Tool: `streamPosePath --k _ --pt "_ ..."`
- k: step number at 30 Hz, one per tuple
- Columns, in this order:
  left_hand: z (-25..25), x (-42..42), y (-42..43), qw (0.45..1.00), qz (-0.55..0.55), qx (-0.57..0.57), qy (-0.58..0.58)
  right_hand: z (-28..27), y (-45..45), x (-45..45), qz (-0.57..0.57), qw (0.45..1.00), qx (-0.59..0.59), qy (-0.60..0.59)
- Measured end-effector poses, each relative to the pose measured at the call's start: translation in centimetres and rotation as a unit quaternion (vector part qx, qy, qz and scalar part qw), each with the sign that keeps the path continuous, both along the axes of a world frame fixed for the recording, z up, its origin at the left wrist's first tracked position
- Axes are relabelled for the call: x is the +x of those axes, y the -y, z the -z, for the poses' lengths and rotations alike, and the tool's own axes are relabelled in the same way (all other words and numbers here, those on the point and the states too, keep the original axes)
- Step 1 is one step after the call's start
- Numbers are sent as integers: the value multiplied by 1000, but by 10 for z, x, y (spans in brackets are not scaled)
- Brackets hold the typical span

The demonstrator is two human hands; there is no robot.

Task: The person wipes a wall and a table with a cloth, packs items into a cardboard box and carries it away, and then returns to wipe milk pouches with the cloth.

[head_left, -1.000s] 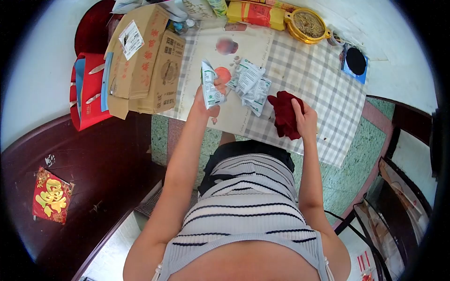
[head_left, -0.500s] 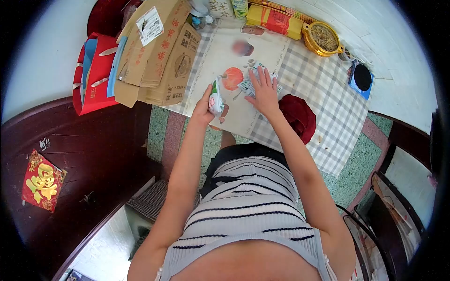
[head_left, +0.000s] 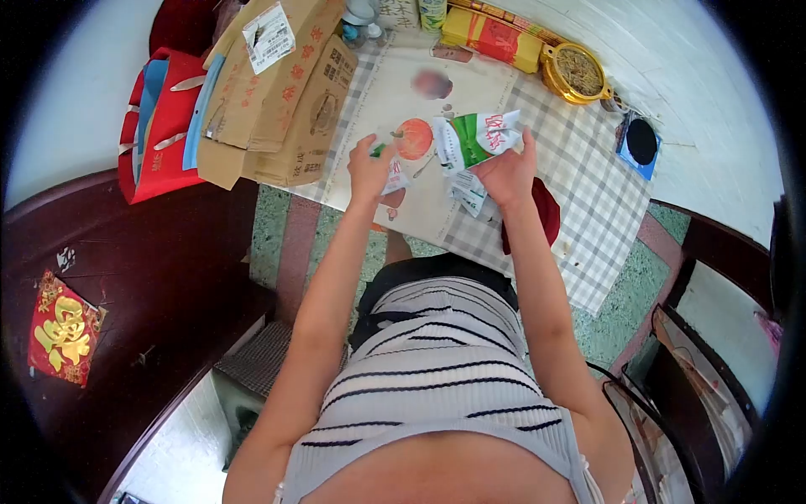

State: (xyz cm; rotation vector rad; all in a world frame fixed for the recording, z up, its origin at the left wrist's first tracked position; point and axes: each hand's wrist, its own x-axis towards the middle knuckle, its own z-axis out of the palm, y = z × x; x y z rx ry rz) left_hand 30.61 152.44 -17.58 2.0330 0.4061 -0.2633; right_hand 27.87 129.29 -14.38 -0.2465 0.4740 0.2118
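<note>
My left hand (head_left: 368,168) is closed on a small white and green packet (head_left: 395,178), held above the front left part of the tablecloth. In my right hand (head_left: 509,172) is a larger white and green packet (head_left: 478,141) with pink lettering, its face turned up and my thumb at its right edge. Below it, another white packet with bluish print (head_left: 468,192) hangs or lies by my right palm; I cannot tell whether the hand grips it too. A dark red cloth item (head_left: 544,216) lies partly hidden behind my right wrist.
Cardboard boxes (head_left: 290,109) and a red paper bag (head_left: 172,126) stand at the left. Along the back are a yellow and red package (head_left: 491,38) and a golden pot (head_left: 577,70). A blue box (head_left: 638,144) with a black disc sits at the right edge of the checked tablecloth (head_left: 579,160).
My right hand has turned from palm down over the packets to holding the white and green packet up. My left hand has tilted its packet inward.
</note>
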Motion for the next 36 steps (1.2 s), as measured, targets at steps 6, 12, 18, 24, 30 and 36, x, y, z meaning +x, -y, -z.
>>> streamPosePath --k 6,12,18,24,30,36 --pt "2 -6 23 983 58 143 95 29 -21 -2 16 999 -44 -20" --pt "16 -11 7 994 57 52 74 22 -31 -8 -18 972 -229 -49" --pt "19 -10 5 998 32 18 52 27 -29 -10 -24 966 -256 -16" --pt "16 -9 19 978 15 -208 -17 20 -31 -10 -66 954 -293 -9" --pt "-18 -18 40 851 4 -462 -249 -4 -42 -22 -303 745 -565 181" --pt "10 -23 10 844 -59 -478 -239 36 -31 -48 -171 519 -819 179"
